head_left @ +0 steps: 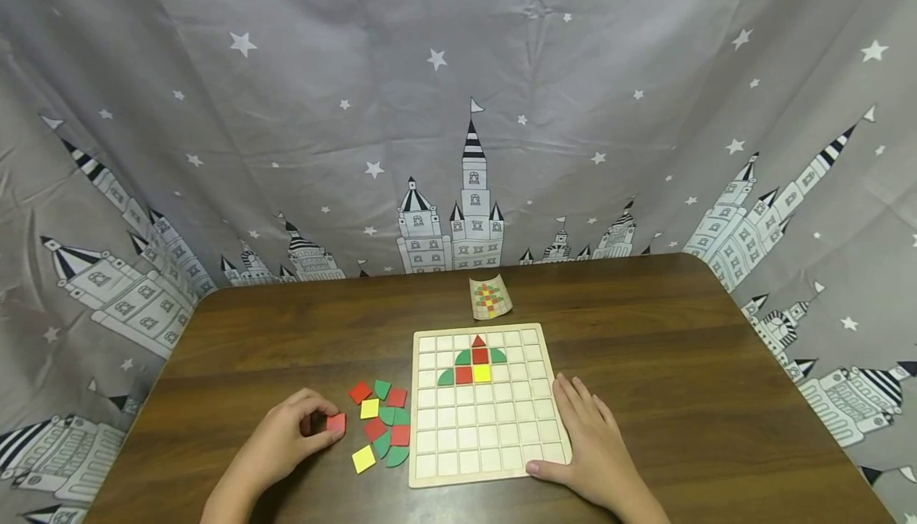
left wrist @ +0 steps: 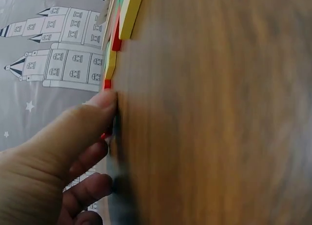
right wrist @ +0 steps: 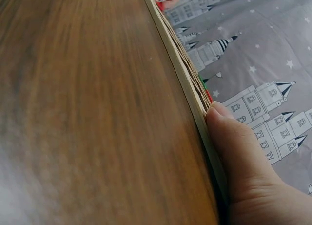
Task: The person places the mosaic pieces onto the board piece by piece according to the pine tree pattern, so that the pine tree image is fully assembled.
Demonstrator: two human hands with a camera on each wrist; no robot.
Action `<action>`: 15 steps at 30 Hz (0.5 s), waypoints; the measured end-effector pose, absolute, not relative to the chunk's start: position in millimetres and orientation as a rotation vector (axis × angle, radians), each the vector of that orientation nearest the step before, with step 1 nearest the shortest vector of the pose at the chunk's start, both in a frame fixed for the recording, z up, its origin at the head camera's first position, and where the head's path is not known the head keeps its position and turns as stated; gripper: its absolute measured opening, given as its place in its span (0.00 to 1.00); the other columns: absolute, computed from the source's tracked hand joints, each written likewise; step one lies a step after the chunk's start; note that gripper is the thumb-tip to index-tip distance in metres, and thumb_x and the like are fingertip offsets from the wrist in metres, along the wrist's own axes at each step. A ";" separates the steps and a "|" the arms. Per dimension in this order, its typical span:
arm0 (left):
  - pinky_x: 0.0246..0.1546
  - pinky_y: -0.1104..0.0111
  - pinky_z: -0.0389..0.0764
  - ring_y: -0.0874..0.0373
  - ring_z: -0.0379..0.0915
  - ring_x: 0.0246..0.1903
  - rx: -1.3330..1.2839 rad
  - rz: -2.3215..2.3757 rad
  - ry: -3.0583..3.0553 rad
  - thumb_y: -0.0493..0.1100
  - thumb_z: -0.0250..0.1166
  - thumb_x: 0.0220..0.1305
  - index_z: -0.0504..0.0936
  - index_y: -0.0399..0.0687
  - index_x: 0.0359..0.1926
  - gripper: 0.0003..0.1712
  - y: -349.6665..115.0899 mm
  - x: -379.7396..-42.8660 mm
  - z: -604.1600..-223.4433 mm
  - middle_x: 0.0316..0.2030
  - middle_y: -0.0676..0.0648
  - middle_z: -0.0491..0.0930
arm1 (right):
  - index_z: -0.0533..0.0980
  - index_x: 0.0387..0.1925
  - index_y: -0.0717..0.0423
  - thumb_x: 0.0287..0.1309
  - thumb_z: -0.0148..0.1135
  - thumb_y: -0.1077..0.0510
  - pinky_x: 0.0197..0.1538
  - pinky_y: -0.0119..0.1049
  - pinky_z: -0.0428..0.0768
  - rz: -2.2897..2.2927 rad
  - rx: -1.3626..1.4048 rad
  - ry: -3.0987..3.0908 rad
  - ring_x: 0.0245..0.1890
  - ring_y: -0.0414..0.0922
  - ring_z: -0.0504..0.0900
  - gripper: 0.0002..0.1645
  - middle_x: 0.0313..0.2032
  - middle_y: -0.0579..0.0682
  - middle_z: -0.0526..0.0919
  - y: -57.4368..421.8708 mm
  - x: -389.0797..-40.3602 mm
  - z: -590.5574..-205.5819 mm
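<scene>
At the left of the pile, my left hand [head_left: 290, 432] pinches a red square tile [head_left: 337, 424] between thumb and index finger, low over the table. My right hand [head_left: 591, 448] rests along the right edge of a pale wooden grid board [head_left: 447, 482], fingers straight and thumb at the near right corner. On the board's upper part sit a red triangle [head_left: 478, 342], red squares [head_left: 464, 375], a yellow square [head_left: 482, 373] and green quarter-circles [head_left: 497, 356]. In the right wrist view, the thumb [right wrist: 229, 125] touches the board's rim [right wrist: 183, 71].
Loose tiles lie between my left hand and the board: red squares [head_left: 360, 392], yellow squares [head_left: 364, 459] and green quarter-rounds [head_left: 397, 456], some touching or overlapping. Behind the board lies a slightly curled pattern card [head_left: 490, 298]. A grey castle-print curtain [head_left: 609, 54] hangs behind the brown table [head_left: 659, 333].
</scene>
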State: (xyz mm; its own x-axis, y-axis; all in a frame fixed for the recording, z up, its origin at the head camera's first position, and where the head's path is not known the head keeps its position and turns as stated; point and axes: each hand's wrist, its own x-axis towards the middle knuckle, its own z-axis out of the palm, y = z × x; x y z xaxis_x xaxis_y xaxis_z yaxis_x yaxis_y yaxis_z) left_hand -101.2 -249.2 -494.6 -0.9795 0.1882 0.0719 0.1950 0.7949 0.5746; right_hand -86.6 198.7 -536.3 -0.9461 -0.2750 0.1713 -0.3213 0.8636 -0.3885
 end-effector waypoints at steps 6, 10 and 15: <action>0.25 0.75 0.69 0.72 0.62 0.24 -0.312 -0.897 -2.923 0.36 0.75 0.53 0.82 0.57 0.32 0.11 -246.1 -103.1 -496.1 0.29 0.60 0.76 | 0.55 0.76 0.57 0.38 0.61 0.15 0.70 0.58 0.52 0.635 0.471 -2.926 0.76 0.56 0.55 0.74 0.77 0.52 0.56 197.8 -86.6 -535.8; 0.25 0.74 0.68 0.72 0.61 0.24 -0.309 -0.881 -2.937 0.39 0.74 0.55 0.83 0.59 0.32 0.09 -245.0 -103.6 -494.2 0.30 0.61 0.76 | 0.55 0.76 0.57 0.38 0.61 0.15 0.70 0.58 0.52 0.637 0.470 -2.929 0.76 0.56 0.54 0.74 0.77 0.52 0.56 197.6 -86.3 -535.8; 0.26 0.74 0.66 0.71 0.61 0.25 -0.344 -0.927 -2.973 0.45 0.76 0.55 0.85 0.55 0.39 0.10 -245.3 -101.7 -490.8 0.33 0.59 0.77 | 0.55 0.76 0.57 0.38 0.61 0.14 0.70 0.58 0.52 0.635 0.466 -2.930 0.76 0.56 0.54 0.74 0.77 0.51 0.56 197.9 -86.4 -536.5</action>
State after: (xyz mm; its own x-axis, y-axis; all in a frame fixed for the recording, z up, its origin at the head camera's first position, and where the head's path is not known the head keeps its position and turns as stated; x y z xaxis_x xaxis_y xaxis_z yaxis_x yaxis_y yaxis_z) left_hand -101.7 -245.3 -490.8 -0.9759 0.2058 0.0732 0.2109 0.8006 0.5608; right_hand -86.4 197.9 -536.5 -0.9471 -0.2735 0.1680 -0.3185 0.8655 -0.3866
